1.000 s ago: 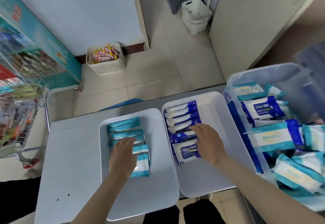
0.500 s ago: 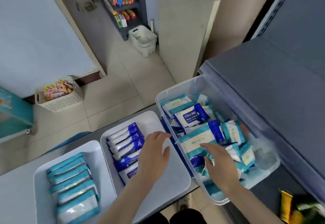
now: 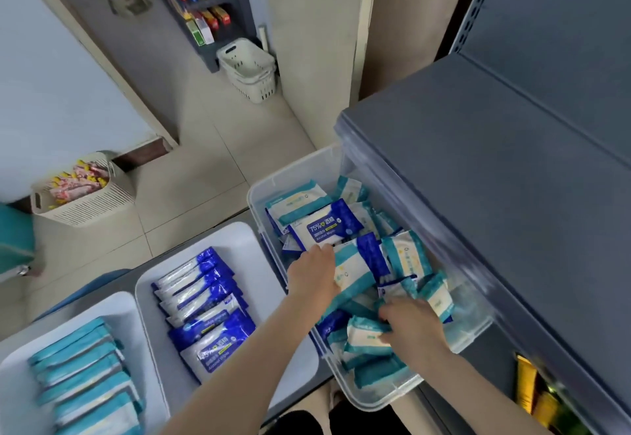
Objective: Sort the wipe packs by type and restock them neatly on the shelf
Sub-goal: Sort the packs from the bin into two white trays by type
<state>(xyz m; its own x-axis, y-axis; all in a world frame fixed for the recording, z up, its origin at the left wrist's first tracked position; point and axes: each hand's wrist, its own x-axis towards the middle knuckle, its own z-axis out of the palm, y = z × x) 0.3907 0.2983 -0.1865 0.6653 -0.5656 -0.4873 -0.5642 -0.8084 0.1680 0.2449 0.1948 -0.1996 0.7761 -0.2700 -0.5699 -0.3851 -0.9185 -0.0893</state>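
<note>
The grey shelf [image 3: 495, 168] fills the view from 12 to 4 o'clock, taking more of it than half a second ago because the view has swung right. Under its front edge, at 4 o'clock from centre, the clear bin [image 3: 256, 197] holds a loose heap of wipe packs [image 3: 406, 257]. Teal-and-white and dark blue ones are mixed and lie at every angle.

At 8 o'clock the blue-pack tray [image 3: 251, 240] carries a leaning row of dark blue packs [image 3: 205, 298]. At 7 o'clock the teal-pack tray [image 3: 121, 303] carries a similar row of teal packs [image 3: 85, 373]. Both rows are unchanged.

The left hand [image 3: 312, 274], which hovered over the blue-pack tray before, is now inside the bin. Its back is up and its fingers are together, bent over the edge of a large teal pack [image 3: 353, 272]; whether it grips cannot be told. The right hand [image 3: 415, 327], earlier spread on the heap, now curls its fingers round a small teal pack [image 3: 367, 335]. At 12 o'clock of the left fingertips a 75% pack [image 3: 324, 228] lies face up.
</note>
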